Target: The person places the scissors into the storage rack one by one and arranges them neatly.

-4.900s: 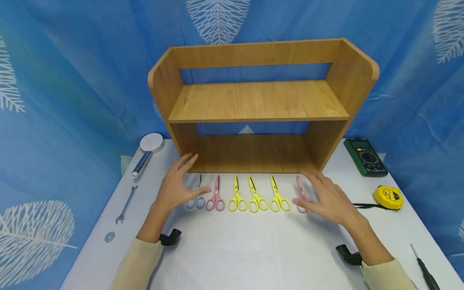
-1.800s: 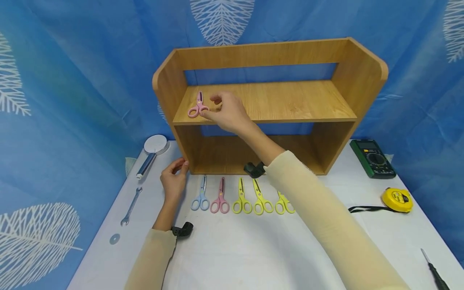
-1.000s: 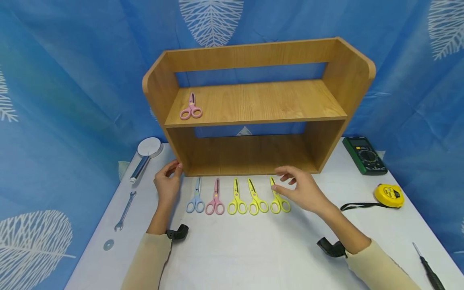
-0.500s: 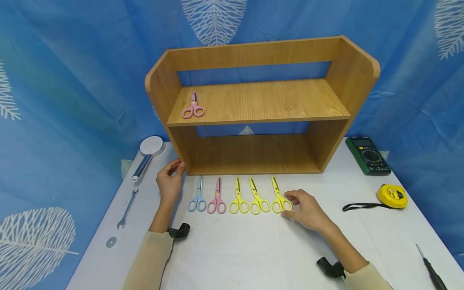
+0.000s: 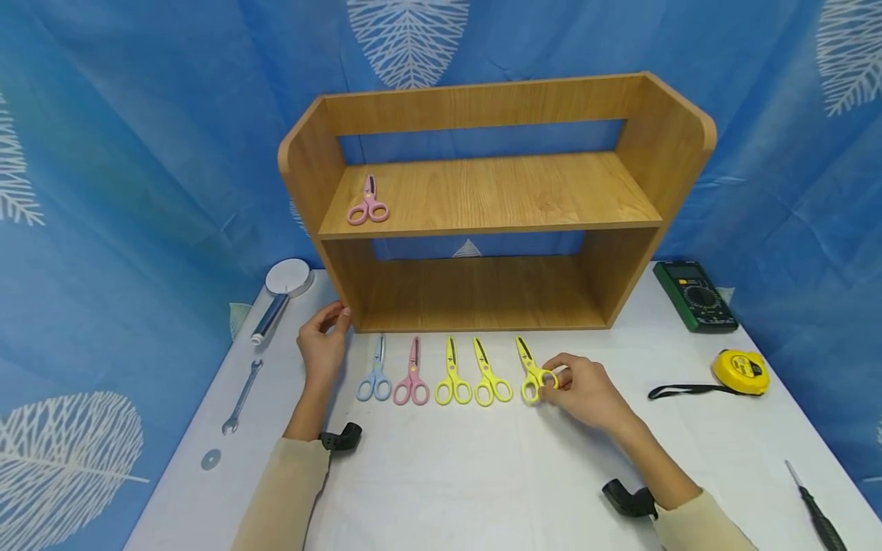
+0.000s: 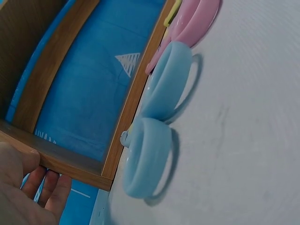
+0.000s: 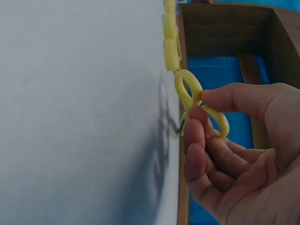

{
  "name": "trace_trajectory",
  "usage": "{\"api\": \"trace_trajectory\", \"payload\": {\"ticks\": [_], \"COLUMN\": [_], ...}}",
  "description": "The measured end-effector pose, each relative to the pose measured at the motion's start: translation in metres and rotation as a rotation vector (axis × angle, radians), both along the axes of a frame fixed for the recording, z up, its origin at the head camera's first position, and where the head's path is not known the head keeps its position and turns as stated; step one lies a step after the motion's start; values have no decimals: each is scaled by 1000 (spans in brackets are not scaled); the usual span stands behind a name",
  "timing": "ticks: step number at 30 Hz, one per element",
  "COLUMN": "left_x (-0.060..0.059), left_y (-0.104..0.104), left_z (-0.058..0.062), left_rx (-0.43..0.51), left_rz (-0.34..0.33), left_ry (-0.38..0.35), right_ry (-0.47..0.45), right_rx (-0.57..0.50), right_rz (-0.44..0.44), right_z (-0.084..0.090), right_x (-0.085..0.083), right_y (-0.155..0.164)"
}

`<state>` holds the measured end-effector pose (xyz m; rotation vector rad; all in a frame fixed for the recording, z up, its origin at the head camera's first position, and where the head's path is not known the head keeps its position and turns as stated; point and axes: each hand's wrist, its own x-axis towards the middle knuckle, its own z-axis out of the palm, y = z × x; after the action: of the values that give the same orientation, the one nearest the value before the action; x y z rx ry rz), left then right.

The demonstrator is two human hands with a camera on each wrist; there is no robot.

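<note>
backdrop (image 5: 138, 153): blue cloth, printed with white leaf shapes
shelf (image 5: 496, 191): light brown wood grain
desk (image 5: 482, 474): plain white
scissors on shelf (image 5: 368, 205): pink
scissors in row (image 5: 375, 373): pale blue, then pink (image 5: 412, 375), then three yellow (image 5: 452, 375)
multimeter (image 5: 694, 295): dark green, black dial
tape measure (image 5: 739, 372): yellow, black strap
sleeves (image 5: 276, 497): cream
wrench (image 5: 240, 396): silver metal

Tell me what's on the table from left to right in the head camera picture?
Washer, wrench, left hand, blue scissors, pink scissors, two yellow scissors, yellow scissors pinched by right hand, tape measure, screwdriver.
</note>
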<state>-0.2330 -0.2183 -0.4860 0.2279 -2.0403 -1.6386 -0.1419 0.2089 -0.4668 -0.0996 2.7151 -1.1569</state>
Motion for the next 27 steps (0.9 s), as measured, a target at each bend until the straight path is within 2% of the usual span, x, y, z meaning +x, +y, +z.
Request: {"api": "trace_trajectory", "payload": {"ticks": [4,7,12,15,18,21,27], "left_x": [0,2,2,2,1,1,0], "left_y": [0,1,2,1,1,1,1], "left_z": [-2,-2,0,0,1,1,-1], "left_rx": [4,-10,-16,-14,-15,-18,-11], "left_rz": [8,20,23,23,25,27,21], "left_ry": [-1,-10,-13,-10,-6,-2,11], "right_ry": [20,70,174,259,333,369,336], "right_rx": [-31,-93,-246,-336,-403,-416,-367], "right_rz": [-12,2,54,82,74,37,-13], "right_z": [19,42,93,127,157,179,201], "right_x": [2,6,8,3,-12,-35,-85], "right_y": [-1,-4,-12,-21,-34,-50,-92]}}
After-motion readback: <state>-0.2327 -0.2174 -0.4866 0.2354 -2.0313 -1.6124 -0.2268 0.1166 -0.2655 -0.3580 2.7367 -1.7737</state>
